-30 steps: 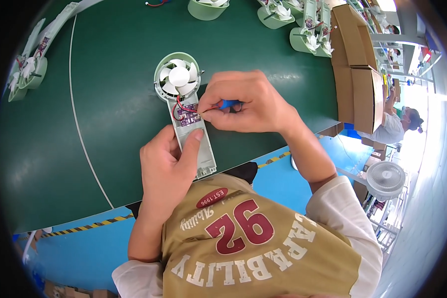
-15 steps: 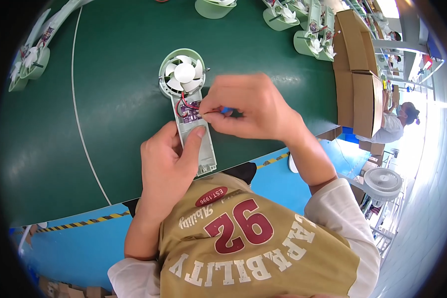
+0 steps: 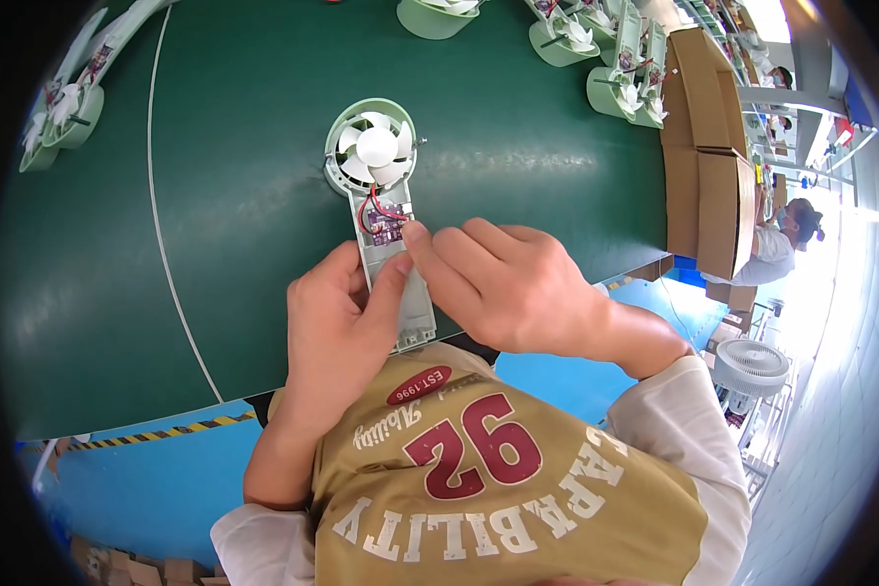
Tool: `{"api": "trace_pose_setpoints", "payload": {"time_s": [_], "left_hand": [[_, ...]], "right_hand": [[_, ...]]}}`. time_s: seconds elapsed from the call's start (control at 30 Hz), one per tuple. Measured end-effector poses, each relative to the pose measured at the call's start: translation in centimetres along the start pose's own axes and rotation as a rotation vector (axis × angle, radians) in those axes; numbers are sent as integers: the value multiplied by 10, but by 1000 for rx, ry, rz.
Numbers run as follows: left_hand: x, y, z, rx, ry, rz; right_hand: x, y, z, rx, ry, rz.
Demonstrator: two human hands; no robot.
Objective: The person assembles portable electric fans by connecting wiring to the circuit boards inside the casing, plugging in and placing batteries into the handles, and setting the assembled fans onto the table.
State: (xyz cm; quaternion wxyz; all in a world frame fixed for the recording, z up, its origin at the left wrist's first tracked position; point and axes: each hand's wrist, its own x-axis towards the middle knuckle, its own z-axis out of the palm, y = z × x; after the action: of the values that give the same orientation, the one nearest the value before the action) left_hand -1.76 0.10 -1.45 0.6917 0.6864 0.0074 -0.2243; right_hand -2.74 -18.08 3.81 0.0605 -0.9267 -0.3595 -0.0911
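You seemingly worked the purple circuit board [image 3: 386, 227] beyond your left hand [image 3: 340, 311].
That clasped pale-green plastic casing [image 3: 417, 309]; right hand [image 3: 508, 283] curled, hold unclear; next likely needed steadiness.

A small handheld fan [image 3: 382, 197] lies face up over the green table [image 3: 254, 225], its round head pointing away from the person and its handle [image 3: 416, 301] slanting slightly right toward the near edge. White blades [image 3: 400, 146] sit inside a pale green ring [image 3: 371, 104]. The handle is open, baring a purple circuit board [image 3: 385, 227] near the head; red and black wires [image 3: 372, 201] curve from the head to the board.
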Motion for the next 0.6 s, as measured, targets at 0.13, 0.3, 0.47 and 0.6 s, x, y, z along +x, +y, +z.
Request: {"api": "trace_pose_setpoints", "payload": {"time_s": [0.13, 0.3, 0.47, 0.6], "left_hand": [[1, -2, -3, 113, -65, 21], [-1, 4, 0, 48, -27, 17], [-1, 4, 2, 46, -13, 9], [0, 5, 2, 77, -14, -10]], "right_hand": [[-1, -8, 3, -118, -17, -9], [1, 4, 5, 169, 40, 123], [-8, 4, 14, 191, 131, 163], [-8, 5, 18, 220, 189, 200]]}}
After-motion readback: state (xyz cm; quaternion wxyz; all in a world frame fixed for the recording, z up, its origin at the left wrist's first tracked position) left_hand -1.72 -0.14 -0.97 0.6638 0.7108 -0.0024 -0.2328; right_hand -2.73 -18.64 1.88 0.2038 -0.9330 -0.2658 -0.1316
